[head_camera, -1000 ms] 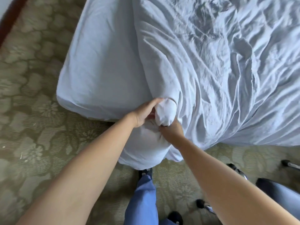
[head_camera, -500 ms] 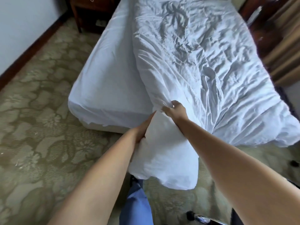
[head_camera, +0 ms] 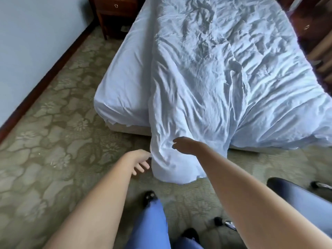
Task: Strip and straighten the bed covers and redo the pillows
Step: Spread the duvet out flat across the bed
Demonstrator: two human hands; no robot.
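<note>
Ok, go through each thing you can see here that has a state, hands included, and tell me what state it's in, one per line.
Left hand: open, fingers spread, beside the hanging corner, holding nothing.
Right hand: open, fingers relaxed, over the duvet, gripping nothing.
Duvet: crumpled, skewed on the bed, one corner hanging to the carpet.
Fitted sheet: on the mattress, smooth, uncovered along one side.
Nightstand drawer: closed.

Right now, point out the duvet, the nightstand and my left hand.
duvet [head_camera: 206,90]: head view, on its wrinkled middle.
nightstand [head_camera: 115,8]: head view, on its drawer front.
left hand [head_camera: 139,161]: head view, on the back of the hand.
</note>
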